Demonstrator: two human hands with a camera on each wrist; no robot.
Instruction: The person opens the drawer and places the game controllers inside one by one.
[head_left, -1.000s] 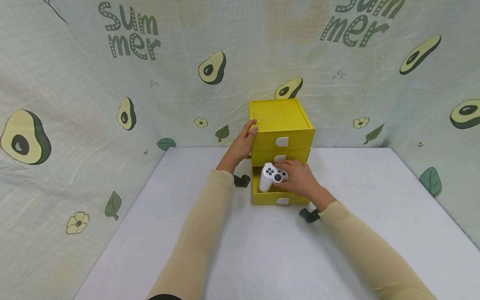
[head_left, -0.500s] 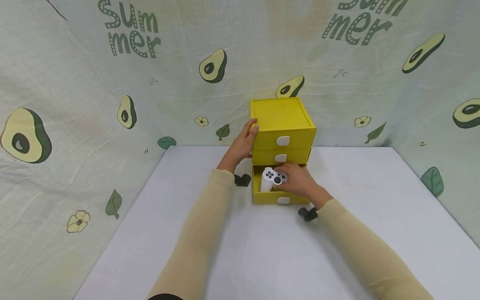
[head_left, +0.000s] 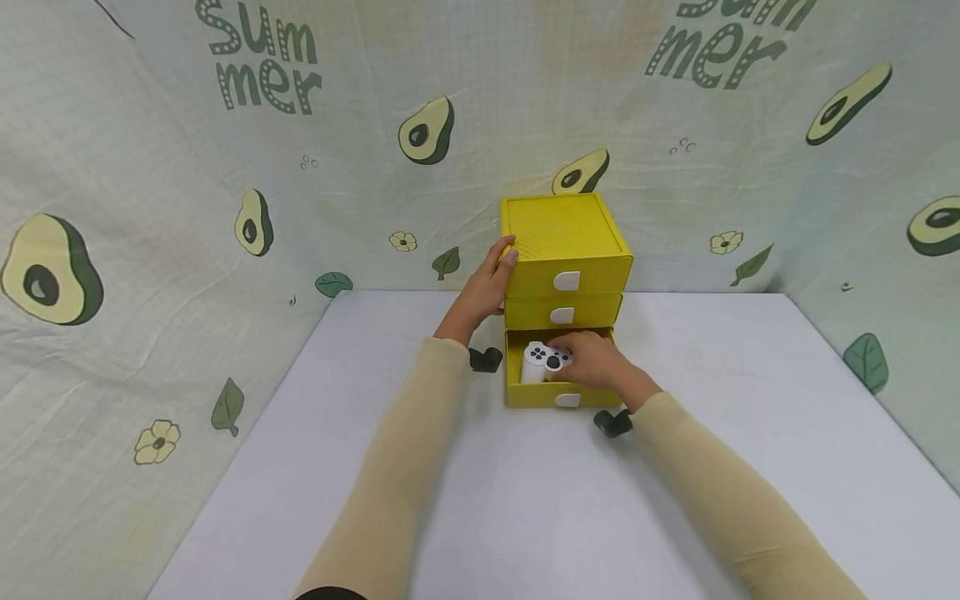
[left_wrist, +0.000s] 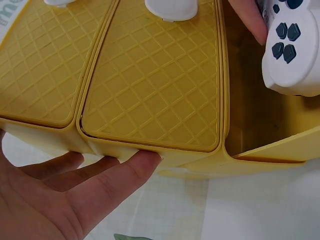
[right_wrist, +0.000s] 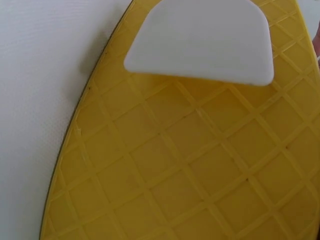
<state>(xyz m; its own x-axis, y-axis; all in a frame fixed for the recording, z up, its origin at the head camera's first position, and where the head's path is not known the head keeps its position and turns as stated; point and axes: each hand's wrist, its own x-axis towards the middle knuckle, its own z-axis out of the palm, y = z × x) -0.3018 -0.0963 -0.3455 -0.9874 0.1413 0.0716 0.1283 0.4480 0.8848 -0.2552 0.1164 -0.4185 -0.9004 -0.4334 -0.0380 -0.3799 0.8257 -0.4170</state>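
A yellow drawer unit (head_left: 564,229) stands at the back of the white table, with white tab handles on its drawers. Its bottom drawer (head_left: 536,396) is pulled out. A white game controller (head_left: 536,358) with dark buttons is down inside that drawer, gripped at its right side by my right hand (head_left: 596,362). My left hand (head_left: 483,287) rests against the unit's left side, fingers extended; in the left wrist view its fingertips (left_wrist: 147,159) touch the yellow casing. The right wrist view shows only the drawer front (right_wrist: 175,150) and its white tab (right_wrist: 200,42); the right hand is outside it.
A cloth printed with avocados (head_left: 426,131) hangs behind and beside the white table (head_left: 480,500). Black wrist-camera mounts (head_left: 486,360) sit under both wrists. The two upper drawers are closed.
My right hand has lowered the controller deeper into the bottom drawer. The left hand stays against the unit's side.
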